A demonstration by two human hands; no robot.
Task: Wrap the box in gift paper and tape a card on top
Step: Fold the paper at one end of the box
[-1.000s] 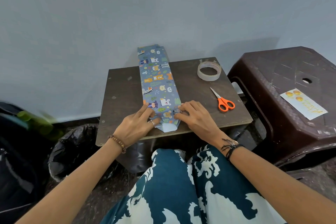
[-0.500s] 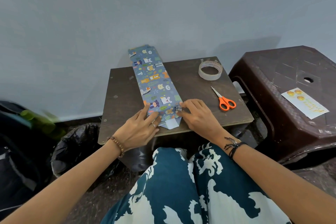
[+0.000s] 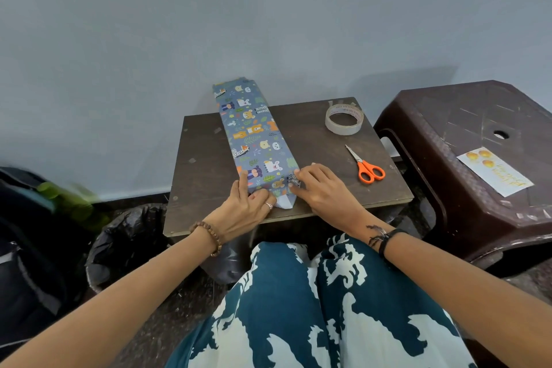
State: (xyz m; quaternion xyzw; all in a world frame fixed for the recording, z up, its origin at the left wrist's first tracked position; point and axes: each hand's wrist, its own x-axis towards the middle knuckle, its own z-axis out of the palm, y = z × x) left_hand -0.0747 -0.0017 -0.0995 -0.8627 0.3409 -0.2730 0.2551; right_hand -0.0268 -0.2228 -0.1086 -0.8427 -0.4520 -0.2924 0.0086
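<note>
Blue animal-print paper covers the box (image 3: 257,140), lying lengthwise on the tabletop (image 3: 206,170). My left hand (image 3: 245,209) and right hand (image 3: 322,191) press its near end, fingers flat. Tape (image 3: 344,120) and scissors (image 3: 366,166) lie right; card (image 3: 495,171) on the stool (image 3: 466,116).

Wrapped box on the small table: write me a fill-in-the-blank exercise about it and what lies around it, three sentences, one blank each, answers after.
1. Both hands, the left hand and the right hand, press on the near end of the wrapped box, where a ____ flap of paper sticks out.
2. The scissors on the table have ____ handles.
3. The card lies on the dark plastic ____, right of the tape roll.

Missing words: white; orange; stool
</note>
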